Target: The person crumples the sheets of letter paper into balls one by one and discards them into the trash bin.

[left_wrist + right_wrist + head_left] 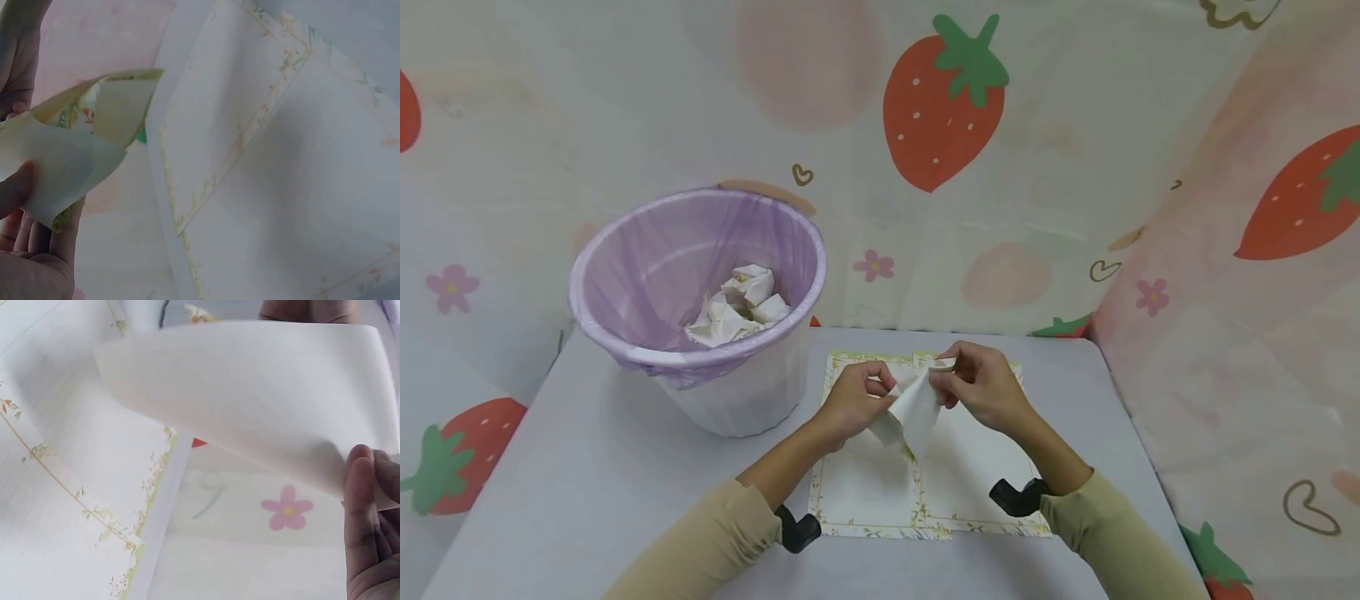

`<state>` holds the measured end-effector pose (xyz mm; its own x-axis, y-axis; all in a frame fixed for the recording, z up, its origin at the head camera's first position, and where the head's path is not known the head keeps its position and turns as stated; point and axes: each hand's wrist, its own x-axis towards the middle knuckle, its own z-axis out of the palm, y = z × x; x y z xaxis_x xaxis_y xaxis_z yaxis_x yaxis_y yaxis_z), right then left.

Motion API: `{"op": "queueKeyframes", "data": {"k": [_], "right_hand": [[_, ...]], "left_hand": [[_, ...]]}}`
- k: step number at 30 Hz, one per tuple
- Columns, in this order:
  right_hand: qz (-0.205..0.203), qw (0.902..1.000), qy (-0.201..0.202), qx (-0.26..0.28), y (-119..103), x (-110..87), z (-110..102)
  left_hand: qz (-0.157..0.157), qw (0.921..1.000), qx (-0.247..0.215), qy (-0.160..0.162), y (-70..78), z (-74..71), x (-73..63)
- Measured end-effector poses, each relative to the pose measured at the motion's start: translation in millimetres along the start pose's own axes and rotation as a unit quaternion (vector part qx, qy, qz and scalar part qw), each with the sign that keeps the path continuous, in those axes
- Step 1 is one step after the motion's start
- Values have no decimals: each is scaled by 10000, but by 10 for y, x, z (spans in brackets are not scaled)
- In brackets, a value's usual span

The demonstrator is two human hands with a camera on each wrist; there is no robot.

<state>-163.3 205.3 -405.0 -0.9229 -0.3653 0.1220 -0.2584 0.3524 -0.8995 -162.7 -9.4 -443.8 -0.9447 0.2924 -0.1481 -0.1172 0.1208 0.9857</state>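
A curled white sheet of paper (919, 410), its patterned side partly showing in the left wrist view, is held up above the table between both hands. The left hand (854, 402) pinches its left side, thumb on the white face. At the upper right edge, the right hand (988, 390) grips the paper between thumb and fingers. Beneath them lie two overlapping sheets of stationery, a left sheet (861, 487) and a right sheet (973, 479), with floral borders. In the right wrist view the held paper (250, 394) hides part of the left hand (309, 309).
Left of the sheets stands a white bin (737, 396) lined with a purple bag (647, 275). Several crumpled papers (726, 321) lie inside it. Strawberry-print cloth (1075, 183) hangs behind and to the right of the pale table (655, 508).
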Motion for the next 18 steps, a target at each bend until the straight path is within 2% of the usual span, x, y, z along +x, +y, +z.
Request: {"op": "queueKeyframes", "data": {"k": [6, 13, 18], "right_hand": [[-39, 9991, 375, -205, 8, -14, 9], [-355, 9964, 560, -531, 5, -2, 22], [-603, 9923, 628, -879, 25, -4, 50]], "left_hand": [[128, 9995, -20, -276, 24, -15, -15], [-315, 9943, -676, -762, 57, -50, -17], [-430, 9923, -533, -1036, 79, -82, -24]]}}
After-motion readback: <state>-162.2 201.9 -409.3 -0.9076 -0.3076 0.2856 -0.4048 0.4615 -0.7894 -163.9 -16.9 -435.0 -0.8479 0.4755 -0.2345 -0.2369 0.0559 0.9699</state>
